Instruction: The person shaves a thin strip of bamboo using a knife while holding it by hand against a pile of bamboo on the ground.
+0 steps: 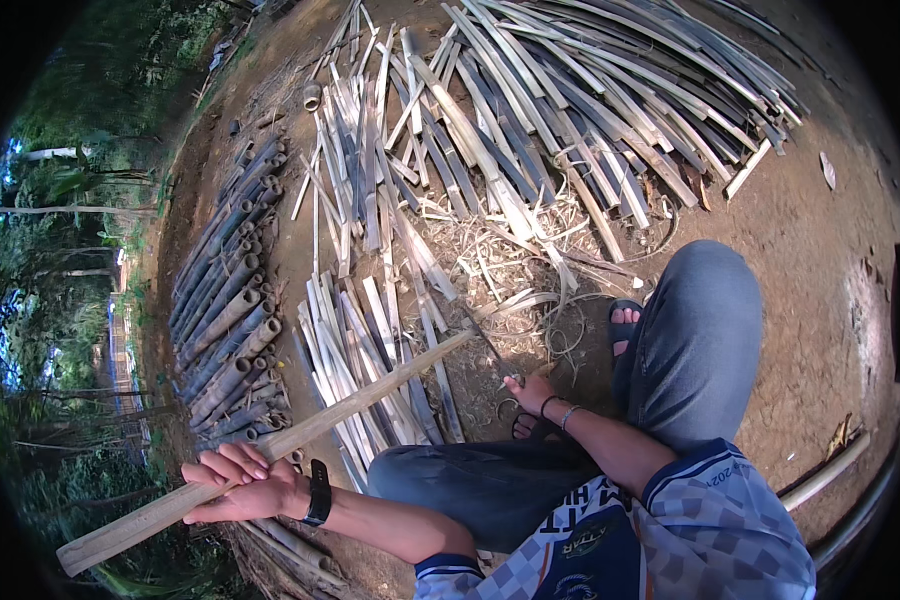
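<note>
A long, pale bamboo slat (360, 395) slants across the view from the lower left toward the middle. My left hand (238, 482) is closed around it near its lower-left end. Close in front of my body, my right hand (532, 389) grips a knife (492, 350), its handle mostly hidden by my fingers. The thin dark blade points up and left, and its tip meets or overlaps the slat's far end; I cannot tell whether they touch. Curled bamboo shavings (500, 262) cover the dirt just beyond the knife.
Split bamboo strips (610, 110) lie in a large heap at the far right. More slats (355, 345) are spread left of the shavings. Whole bamboo poles (230, 300) are stacked farther left, beside trees. My bent knee (705, 330) rises right of my right hand.
</note>
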`<state>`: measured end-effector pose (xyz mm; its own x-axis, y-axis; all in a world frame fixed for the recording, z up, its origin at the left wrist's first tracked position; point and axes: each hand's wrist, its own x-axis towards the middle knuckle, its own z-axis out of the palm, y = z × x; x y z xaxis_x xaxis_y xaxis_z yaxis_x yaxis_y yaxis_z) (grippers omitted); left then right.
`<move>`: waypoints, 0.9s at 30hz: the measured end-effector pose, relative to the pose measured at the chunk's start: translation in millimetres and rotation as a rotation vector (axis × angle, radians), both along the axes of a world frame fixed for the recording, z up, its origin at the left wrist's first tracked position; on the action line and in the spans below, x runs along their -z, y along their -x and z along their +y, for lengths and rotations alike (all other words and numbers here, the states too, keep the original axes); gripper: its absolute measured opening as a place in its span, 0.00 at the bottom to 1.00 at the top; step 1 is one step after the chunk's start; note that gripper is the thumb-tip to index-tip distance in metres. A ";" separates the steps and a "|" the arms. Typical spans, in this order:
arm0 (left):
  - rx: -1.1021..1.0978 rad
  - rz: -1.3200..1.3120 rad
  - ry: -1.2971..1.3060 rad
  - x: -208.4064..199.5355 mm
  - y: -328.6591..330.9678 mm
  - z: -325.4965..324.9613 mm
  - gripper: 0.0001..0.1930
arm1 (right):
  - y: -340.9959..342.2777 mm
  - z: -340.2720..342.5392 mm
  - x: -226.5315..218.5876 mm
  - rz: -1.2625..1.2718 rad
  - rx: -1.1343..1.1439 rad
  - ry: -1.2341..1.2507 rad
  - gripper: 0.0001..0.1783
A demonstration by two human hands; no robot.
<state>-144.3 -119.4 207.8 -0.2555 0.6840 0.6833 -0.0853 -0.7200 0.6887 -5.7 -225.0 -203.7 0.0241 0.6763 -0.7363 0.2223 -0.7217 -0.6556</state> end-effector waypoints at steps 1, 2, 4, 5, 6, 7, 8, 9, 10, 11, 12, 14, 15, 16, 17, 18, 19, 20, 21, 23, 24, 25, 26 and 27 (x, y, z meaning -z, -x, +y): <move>-0.037 -0.014 0.007 0.5 2.7 -0.4 0.30 | 2.8 -0.4 -2.4 -0.020 -0.010 -0.043 0.37; -0.087 -0.023 0.004 0.6 7.9 3.0 0.30 | 7.5 -2.4 -5.5 -0.040 -0.020 -0.084 0.36; -0.252 -0.065 0.038 -4.1 16.1 13.9 0.30 | 6.5 -4.5 -10.0 -0.164 -0.069 -0.124 0.36; -0.381 -0.083 0.039 -7.7 14.1 18.0 0.29 | 2.8 -5.2 -12.4 -0.267 -0.109 -0.124 0.35; -0.458 -0.100 0.040 -12.3 14.7 19.5 0.28 | -0.8 -5.3 -14.8 -0.371 -0.148 -0.125 0.34; -0.506 -0.107 0.042 -16.8 22.1 21.5 0.27 | -12.0 1.4 -30.4 -0.355 -0.217 -0.045 0.33; -0.546 -0.118 0.050 -21.0 25.8 24.7 0.27 | -24.9 7.7 -42.2 -0.346 -0.275 -0.001 0.29; -0.580 -0.160 0.089 -25.3 26.6 29.7 0.26 | -27.1 6.1 -36.2 -0.428 -0.296 -0.035 0.27; -0.597 -0.211 0.129 -28.1 23.1 37.8 0.25 | -34.9 4.5 -29.1 -0.518 -0.302 -0.069 0.25; -0.581 -0.226 0.120 -27.0 30.4 50.0 0.25 | -38.2 1.4 -17.7 -0.566 -0.273 -0.092 0.24; -0.570 -0.225 0.130 -26.0 36.3 58.1 0.25 | -39.7 -2.6 -7.0 -0.613 -0.244 -0.119 0.22; -0.504 -0.261 0.142 -24.5 48.8 64.1 0.25 | -33.8 -5.9 3.9 -0.694 -0.222 -0.252 0.20; -0.499 -0.263 0.127 -24.6 54.9 63.4 0.24 | -28.0 -3.8 5.2 -0.725 -0.231 -0.361 0.19; -0.435 -0.259 0.129 -20.2 63.3 64.7 0.25 | -25.4 1.0 7.8 -0.760 -0.238 -0.464 0.19; -0.377 -0.254 0.127 -17.2 72.5 63.1 0.25 | -18.3 12.0 4.5 -0.470 -0.052 -0.503 0.17; -0.321 -0.249 0.123 -14.9 81.4 61.4 0.26 | -10.8 26.6 1.4 -0.289 0.020 -0.520 0.15; -0.253 -0.246 0.117 -12.7 88.1 60.1 0.26 | -2.8 43.6 -3.7 -0.200 0.007 -0.534 0.14; -0.197 -0.243 0.099 -12.1 92.8 58.4 0.26 | 4.9 60.0 -7.5 -0.110 -0.002 -0.546 0.13; -0.142 -0.238 0.080 -12.0 97.0 56.7 0.26 | 12.5 77.5 -11.7 -0.077 -0.034 -0.578 0.14; -0.024 -0.252 0.057 -9.3 102.8 58.5 0.26 | 24.7 109.1 -7.9 -0.013 -0.084 -0.638 0.16; 0.016 -0.256 0.053 -8.5 106.8 57.7 0.26 | 31.2 120.8 -5.5 0.004 -0.136 -0.655 0.15; 0.057 -0.253 0.050 -8.0 110.3 57.2 0.26 | 39.0 131.4 -3.8 0.025 -0.185 -0.671 0.15; 0.106 -0.251 0.047 -7.8 112.5 58.0 0.26 | 43.7 140.6 -2.6 0.044 -0.227 -0.687 0.15; 0.107 -0.264 0.052 -7.6 113.1 60.1 0.26 | 44.2 147.9 -1.8 0.067 -0.265 -0.638 0.16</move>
